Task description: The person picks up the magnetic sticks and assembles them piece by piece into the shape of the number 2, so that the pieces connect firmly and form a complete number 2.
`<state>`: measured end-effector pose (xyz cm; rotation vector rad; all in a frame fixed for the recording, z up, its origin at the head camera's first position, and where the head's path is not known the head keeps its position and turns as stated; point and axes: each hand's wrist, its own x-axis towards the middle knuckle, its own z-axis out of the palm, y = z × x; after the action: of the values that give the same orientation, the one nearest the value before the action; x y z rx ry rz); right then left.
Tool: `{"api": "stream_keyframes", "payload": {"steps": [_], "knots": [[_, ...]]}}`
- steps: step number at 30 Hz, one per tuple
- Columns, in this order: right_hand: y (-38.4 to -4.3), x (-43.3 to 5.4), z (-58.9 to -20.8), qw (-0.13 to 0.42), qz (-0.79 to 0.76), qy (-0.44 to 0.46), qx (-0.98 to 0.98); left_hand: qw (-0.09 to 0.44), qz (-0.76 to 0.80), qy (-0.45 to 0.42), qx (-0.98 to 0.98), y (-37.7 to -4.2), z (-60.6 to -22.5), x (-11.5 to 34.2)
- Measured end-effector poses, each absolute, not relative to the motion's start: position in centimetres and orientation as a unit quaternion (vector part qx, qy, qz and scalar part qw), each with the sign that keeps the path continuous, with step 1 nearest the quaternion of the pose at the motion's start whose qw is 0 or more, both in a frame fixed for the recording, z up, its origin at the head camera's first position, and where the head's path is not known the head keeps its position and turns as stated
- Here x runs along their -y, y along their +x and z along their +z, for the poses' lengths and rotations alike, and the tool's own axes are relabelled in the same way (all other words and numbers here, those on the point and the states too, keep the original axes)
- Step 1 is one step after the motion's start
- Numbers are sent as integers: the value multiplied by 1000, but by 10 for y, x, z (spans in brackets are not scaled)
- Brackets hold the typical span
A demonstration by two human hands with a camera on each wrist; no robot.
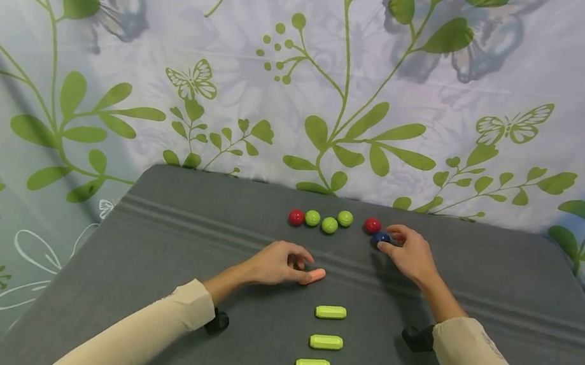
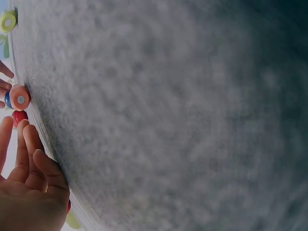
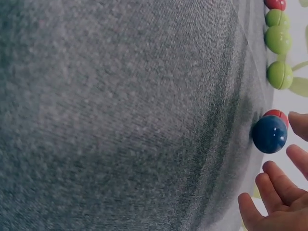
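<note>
Beyond lime-green faceted bars (image 1: pixel 326 342) at lower centre, the left hand (image 1: pixel 277 264) curves parted fingers beside a coral-orange rounded cylinder (image 1: pixel 316 275) mid-frame — and farther, right of centre, the right hand (image 1: pixel 411 254) spreads its fingers near a glossy blue ball (image 1: pixel 378 239).

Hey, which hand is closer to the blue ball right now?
Right. The right hand is right beside the blue ball; the left hand is farther off, to the ball's left and closer to the person, by the orange piece.
</note>
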<state>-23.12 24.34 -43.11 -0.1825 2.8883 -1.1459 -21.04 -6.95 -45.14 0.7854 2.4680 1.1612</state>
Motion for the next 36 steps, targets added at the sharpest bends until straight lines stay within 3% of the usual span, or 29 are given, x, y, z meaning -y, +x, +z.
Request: {"api": "stream_keyframes", "payload": {"steps": [11,36], "knots": [[-236,-244,-435,22,-353,-54,-934,128,365,296,-873,-210,-452,67],[-236,-246,-441,0,-341,-70,-937,150,382,276,-869,-207,-452,65]]}}
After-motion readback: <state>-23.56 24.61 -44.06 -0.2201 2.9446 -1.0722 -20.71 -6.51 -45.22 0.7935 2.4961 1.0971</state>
